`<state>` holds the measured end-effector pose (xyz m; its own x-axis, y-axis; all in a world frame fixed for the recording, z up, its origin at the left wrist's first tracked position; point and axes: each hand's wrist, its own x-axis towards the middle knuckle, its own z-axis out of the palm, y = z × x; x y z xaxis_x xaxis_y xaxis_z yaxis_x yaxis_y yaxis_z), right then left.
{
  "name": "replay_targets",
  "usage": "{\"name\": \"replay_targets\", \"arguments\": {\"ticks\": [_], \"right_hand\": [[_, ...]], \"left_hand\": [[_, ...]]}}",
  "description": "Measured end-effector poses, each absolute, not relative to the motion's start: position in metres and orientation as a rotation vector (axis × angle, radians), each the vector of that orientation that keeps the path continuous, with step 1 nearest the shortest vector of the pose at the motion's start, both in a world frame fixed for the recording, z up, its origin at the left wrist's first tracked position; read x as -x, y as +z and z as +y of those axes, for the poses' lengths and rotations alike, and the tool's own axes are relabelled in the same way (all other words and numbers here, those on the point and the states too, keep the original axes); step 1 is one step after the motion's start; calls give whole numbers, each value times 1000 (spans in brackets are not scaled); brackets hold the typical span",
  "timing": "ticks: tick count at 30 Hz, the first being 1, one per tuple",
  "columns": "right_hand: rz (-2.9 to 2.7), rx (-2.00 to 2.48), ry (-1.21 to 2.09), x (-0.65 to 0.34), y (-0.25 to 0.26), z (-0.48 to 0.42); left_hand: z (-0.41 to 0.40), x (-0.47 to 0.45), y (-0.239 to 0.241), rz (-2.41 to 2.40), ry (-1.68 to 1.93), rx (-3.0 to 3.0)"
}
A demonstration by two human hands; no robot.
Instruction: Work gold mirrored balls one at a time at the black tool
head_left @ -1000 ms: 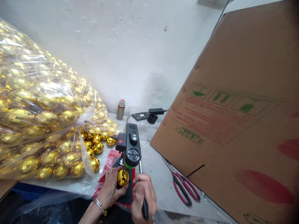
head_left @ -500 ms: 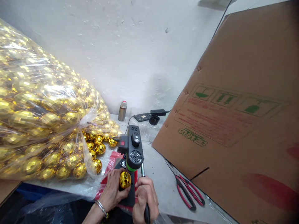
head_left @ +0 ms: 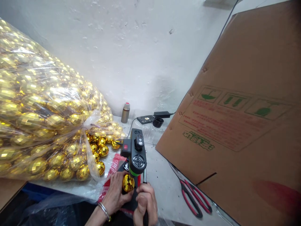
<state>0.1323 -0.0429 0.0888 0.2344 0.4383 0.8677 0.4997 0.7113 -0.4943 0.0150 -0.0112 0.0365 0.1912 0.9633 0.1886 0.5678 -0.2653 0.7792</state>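
Note:
A shiny gold faceted ball (head_left: 128, 183) sits under the head of a small black bench press machine (head_left: 137, 153) with a green ring. My left hand (head_left: 115, 193), with a metal bangle at the wrist, curls round the ball's left side and grips it with thumb and fingers. My right hand (head_left: 147, 202) is closed in a fist round the black-gripped lever (head_left: 145, 216) of the machine, on its right side. The machine's base is mostly hidden by my hands.
A big clear bag of gold balls (head_left: 47, 125) fills the left, with several loose balls (head_left: 103, 151) beside it. Red-handled scissors (head_left: 194, 199) lie on the right by a large cardboard box (head_left: 235, 94). A metal flask (head_left: 125, 113) and a black cup (head_left: 158, 121) stand at the back.
The whole view has shifted slightly, so things appear a little lower and further right. My left hand still grips the ball, and my right hand still holds the lever.

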Motion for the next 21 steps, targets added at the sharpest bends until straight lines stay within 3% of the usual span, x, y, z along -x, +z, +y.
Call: {"name": "replay_targets", "arguments": {"ticks": [7,16,21], "right_hand": [[-1546,833,-203,-145,84,-39],[-1508,954,129,-147,192,-51],[-1482,909,136,-141,173,-50]], "left_hand": [[-9,-14,42,1436,914,-1914],[-48,15,16,1377,1010,-1957],[-49,49,35,1444,1023,-2194]]}}
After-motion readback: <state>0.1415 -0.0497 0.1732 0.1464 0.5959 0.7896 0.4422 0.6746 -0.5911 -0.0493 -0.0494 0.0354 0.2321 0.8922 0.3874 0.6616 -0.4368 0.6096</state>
